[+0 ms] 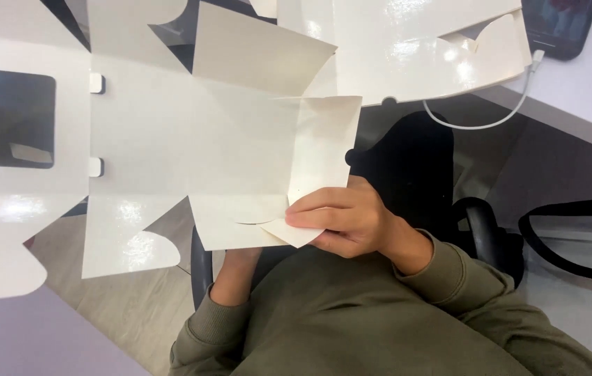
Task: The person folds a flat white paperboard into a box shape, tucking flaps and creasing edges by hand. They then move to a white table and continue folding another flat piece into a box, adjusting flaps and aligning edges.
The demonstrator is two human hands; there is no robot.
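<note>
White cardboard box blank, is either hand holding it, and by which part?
The right hand pinches the flat white cardboard box blank at a small folded corner flap on its lower edge. The left hand is hidden beneath the sheet, so its hold cannot be told.

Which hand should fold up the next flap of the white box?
Probably the right hand: it already pinches a corner flap of the cardboard box. The left hand is hidden underneath.

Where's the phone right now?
In the head view, the dark phone lies at the top right corner on the white table, just right of the white cardboard sheets, white cable plugged in.
</note>
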